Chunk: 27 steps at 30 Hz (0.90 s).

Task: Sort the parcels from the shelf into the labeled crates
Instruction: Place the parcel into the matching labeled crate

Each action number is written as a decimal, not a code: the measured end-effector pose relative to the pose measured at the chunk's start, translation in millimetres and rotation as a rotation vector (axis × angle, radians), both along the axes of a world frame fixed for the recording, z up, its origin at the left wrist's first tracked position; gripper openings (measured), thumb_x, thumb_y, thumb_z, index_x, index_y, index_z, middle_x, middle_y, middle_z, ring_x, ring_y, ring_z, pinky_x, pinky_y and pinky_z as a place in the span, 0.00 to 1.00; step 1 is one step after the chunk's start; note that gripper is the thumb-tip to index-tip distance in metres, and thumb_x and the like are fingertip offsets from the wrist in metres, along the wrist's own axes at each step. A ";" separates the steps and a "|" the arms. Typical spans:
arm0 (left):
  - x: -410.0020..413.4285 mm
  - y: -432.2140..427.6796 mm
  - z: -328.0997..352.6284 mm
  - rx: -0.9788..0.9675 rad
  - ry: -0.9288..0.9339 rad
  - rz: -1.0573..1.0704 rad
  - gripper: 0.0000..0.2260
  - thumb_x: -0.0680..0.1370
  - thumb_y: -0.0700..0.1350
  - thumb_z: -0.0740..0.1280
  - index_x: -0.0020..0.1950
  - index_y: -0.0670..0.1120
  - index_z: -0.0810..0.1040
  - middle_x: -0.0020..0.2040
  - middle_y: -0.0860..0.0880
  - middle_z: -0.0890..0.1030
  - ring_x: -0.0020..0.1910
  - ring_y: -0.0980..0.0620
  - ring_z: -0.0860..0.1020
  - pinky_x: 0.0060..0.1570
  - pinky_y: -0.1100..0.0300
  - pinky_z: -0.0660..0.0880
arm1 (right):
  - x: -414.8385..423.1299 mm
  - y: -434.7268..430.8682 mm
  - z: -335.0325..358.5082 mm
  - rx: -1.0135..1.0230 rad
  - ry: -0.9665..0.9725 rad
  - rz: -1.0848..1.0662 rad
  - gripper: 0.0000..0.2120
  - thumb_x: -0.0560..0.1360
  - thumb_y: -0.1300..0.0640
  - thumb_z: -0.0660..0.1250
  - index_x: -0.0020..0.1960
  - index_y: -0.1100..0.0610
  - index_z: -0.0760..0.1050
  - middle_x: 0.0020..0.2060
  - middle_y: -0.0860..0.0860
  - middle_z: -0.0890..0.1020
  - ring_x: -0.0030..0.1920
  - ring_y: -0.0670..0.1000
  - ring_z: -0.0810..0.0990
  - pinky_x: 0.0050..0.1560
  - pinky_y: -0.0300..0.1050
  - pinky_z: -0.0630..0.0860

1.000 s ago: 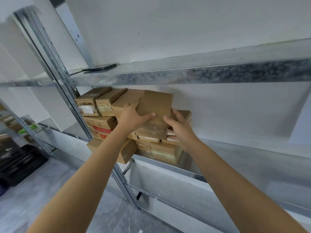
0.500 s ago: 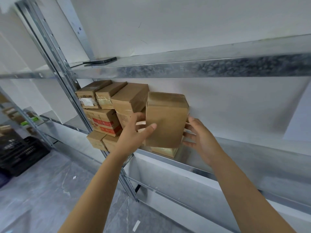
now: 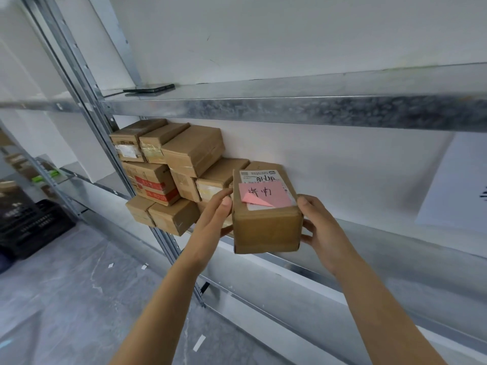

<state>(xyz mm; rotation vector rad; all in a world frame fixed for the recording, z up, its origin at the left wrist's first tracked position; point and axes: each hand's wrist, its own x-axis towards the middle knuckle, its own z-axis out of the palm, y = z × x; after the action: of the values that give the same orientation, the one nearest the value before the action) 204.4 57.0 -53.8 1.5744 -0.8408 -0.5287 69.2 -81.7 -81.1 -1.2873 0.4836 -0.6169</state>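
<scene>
Left hand point(image 3: 210, 222) and right hand point(image 3: 320, 227) clasp one parcel point(image 3: 266, 227) (pink note up) just off the shelf point(image 3: 395, 248). A whole stack point(image 3: 168, 175) waits on it, unsorted. There's a dark crate point(image 3: 31, 227) left of the shelf, contents hard to make out.

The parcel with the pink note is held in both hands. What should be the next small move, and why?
Probably carry the parcel left and down toward the black crate on the floor. The left hand and right hand hold it in front of the stack, and its pink note faces the camera. Whether that crate's label matches cannot be seen.
</scene>
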 end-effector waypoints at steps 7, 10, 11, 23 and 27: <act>-30.0 0.9 0.0 -0.051 0.090 0.167 0.10 0.78 0.55 0.59 0.53 0.51 0.72 0.53 0.47 0.79 0.54 0.49 0.77 0.50 0.54 0.76 | -23.3 3.2 -5.5 -0.099 -0.071 0.110 0.15 0.74 0.55 0.67 0.60 0.49 0.68 0.49 0.37 0.81 0.52 0.42 0.79 0.44 0.40 0.78; -43.3 0.8 -0.8 -0.060 0.065 0.220 0.06 0.77 0.46 0.64 0.53 0.50 0.70 0.50 0.53 0.78 0.50 0.51 0.77 0.46 0.59 0.76 | -36.1 10.6 -3.5 -0.180 -0.093 0.134 0.23 0.70 0.49 0.70 0.61 0.41 0.66 0.52 0.31 0.78 0.58 0.40 0.76 0.50 0.40 0.79; -46.4 0.8 -1.4 -0.065 0.050 0.209 0.10 0.77 0.43 0.65 0.55 0.50 0.69 0.50 0.56 0.76 0.49 0.53 0.77 0.44 0.61 0.76 | -41.4 12.2 -2.5 -0.208 -0.090 0.127 0.24 0.69 0.48 0.68 0.62 0.38 0.65 0.54 0.31 0.76 0.61 0.41 0.74 0.55 0.42 0.78; -67.5 39.8 -3.5 -0.069 -0.059 -0.348 0.26 0.67 0.47 0.74 0.59 0.61 0.68 0.59 0.58 0.77 0.60 0.56 0.75 0.59 0.55 0.75 | -116.9 70.9 -4.4 -0.260 -0.097 -0.114 0.21 0.69 0.50 0.67 0.60 0.38 0.70 0.62 0.41 0.75 0.65 0.49 0.72 0.50 0.43 0.78; -83.4 64.8 -10.4 -0.057 -0.084 -0.524 0.27 0.64 0.53 0.72 0.61 0.59 0.70 0.59 0.63 0.77 0.61 0.62 0.74 0.50 0.66 0.75 | -147.6 120.9 -14.5 -0.248 -0.075 -0.279 0.22 0.64 0.45 0.68 0.57 0.36 0.72 0.62 0.41 0.76 0.65 0.49 0.72 0.48 0.42 0.76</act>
<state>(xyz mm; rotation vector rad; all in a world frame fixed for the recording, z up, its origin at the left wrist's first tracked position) 121.0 121.7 -64.2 1.3252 -1.3337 -0.8050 -78.4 39.2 -95.6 -1.4365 0.5414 -0.9795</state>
